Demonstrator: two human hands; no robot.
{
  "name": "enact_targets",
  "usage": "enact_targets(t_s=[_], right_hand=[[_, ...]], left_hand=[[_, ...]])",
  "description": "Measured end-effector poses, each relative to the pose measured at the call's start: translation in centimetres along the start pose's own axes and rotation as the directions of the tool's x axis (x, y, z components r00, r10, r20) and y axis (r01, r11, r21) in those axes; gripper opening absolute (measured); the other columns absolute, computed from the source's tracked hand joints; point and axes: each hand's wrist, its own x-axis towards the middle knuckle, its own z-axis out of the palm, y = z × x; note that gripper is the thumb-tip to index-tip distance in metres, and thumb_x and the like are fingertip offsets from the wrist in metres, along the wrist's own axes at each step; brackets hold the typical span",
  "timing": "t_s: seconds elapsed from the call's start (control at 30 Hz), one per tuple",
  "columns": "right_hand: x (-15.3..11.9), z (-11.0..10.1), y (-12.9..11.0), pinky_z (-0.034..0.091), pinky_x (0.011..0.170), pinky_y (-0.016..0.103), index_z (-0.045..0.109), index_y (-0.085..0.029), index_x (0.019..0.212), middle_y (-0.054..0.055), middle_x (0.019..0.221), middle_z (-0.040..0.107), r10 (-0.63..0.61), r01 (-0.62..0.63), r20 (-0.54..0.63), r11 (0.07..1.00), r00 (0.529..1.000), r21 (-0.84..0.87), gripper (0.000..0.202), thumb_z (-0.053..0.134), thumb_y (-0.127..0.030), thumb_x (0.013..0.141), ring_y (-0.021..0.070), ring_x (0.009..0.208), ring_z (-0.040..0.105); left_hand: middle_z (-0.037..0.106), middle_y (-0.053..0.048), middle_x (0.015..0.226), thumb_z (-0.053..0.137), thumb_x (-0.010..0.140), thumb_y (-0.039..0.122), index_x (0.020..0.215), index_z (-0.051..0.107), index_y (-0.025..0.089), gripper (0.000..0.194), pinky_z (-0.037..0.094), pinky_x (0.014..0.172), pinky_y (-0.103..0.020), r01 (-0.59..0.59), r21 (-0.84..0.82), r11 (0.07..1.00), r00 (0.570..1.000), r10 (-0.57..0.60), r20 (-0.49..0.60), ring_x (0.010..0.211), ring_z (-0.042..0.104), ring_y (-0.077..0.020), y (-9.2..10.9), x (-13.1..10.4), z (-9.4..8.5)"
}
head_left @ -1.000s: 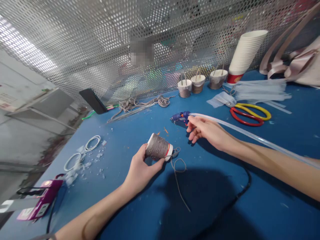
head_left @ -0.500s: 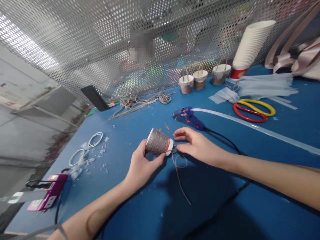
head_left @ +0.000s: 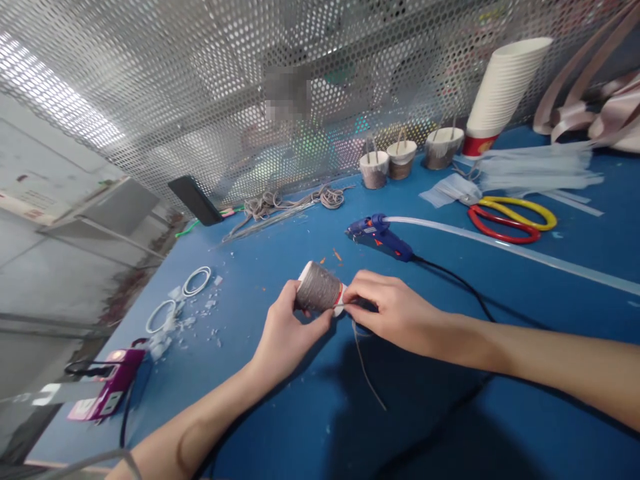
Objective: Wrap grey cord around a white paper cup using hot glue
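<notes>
The left hand (head_left: 287,330) is clamped around a cord-wrapped cup (head_left: 319,287), thumb on the near side and fingers on the far side, the cup tilted on its side in front of the person. At the cup's three o'clock, the right hand (head_left: 400,310) has thumb and fingertips pinched together on a grey cord (head_left: 370,380), close against the red-and-white end; the cord's loose tail trails toward five o'clock. Taking the cup as the dial's centre, a blue glue gun (head_left: 383,240) lies at two o'clock on the blue tabletop (head_left: 260,267), a long clear glue stick (head_left: 500,243) running from its back. Farther along two o'clock are red-and-yellow scissors (head_left: 540,212), pale translucent strips (head_left: 545,167) and a leaning stack of paper cups (head_left: 510,87). Three wrapped cups (head_left: 375,177) stand upright near one o'clock, beside a perforated metal screen (head_left: 225,67). A tangle of cord (head_left: 267,205) sits at eleven, a dark phone (head_left: 195,200) at ten, two white rings (head_left: 197,281) near nine, and a purple power strip (head_left: 113,387) at eight.
</notes>
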Motion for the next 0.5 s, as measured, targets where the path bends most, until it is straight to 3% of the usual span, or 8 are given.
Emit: enact_targets(t_s=[0.07, 0.13, 0.27, 0.5], right_hand=[[-0.27, 0.10, 0.36, 0.042, 0.069, 0.028, 0.063, -0.018, 0.084, 0.005, 0.081, 0.060, -0.139, 0.139, 0.003, 0.985, 0.990, -0.106, 0.016, 0.050, -0.018, 0.092, 0.0156, 0.075, 0.054], [-0.46, 0.17, 0.51, 0.041, 0.069, 0.029, 0.063, -0.017, 0.085, 0.006, 0.080, 0.059, -0.191, 0.190, 0.011, 0.963, 0.982, -0.190, 0.020, 0.046, -0.019, 0.095, 0.0166, 0.075, 0.053], [-0.59, 0.14, 0.34, 0.039, 0.068, 0.028, 0.062, -0.016, 0.083, 0.005, 0.079, 0.058, -0.193, 0.188, 0.009, 0.940, 0.981, -0.284, 0.023, 0.043, -0.019, 0.097, 0.0158, 0.073, 0.052], [-0.65, 0.23, 0.29, 0.037, 0.065, 0.028, 0.060, -0.017, 0.083, 0.004, 0.078, 0.058, -0.197, 0.181, -0.028, 0.943, 0.980, -0.280, 0.021, 0.045, -0.020, 0.096, 0.0153, 0.070, 0.051]], left_hand=[[0.058, 0.003, 0.073, 0.069, 0.068, 0.031, 0.083, 0.053, 0.019, 0.024, 0.043, 0.062, -0.024, 0.030, -0.035, 0.999, 0.999, -0.029, 0.046, 0.066, 0.054, -0.0126, 0.31, -0.05, -0.03], [0.059, 0.002, 0.074, 0.068, 0.068, 0.028, 0.085, 0.055, 0.018, 0.024, 0.044, 0.061, -0.024, 0.059, -0.057, 0.997, 0.995, -0.054, 0.085, 0.065, 0.055, -0.0123, 0.58, -0.07, -0.04], [0.059, 0.003, 0.073, 0.066, 0.067, 0.026, 0.087, 0.055, 0.018, 0.024, 0.044, 0.060, -0.024, 0.098, -0.080, 0.992, 0.986, -0.086, 0.142, 0.063, 0.054, -0.0118, 0.82, -0.08, -0.01], [0.060, 0.002, 0.074, 0.067, 0.066, 0.028, 0.085, 0.054, 0.019, 0.025, 0.045, 0.062, -0.025, 0.067, -0.077, 0.995, 0.987, -0.055, 0.151, 0.066, 0.057, -0.0132, 0.72, -0.45, 0.05]])
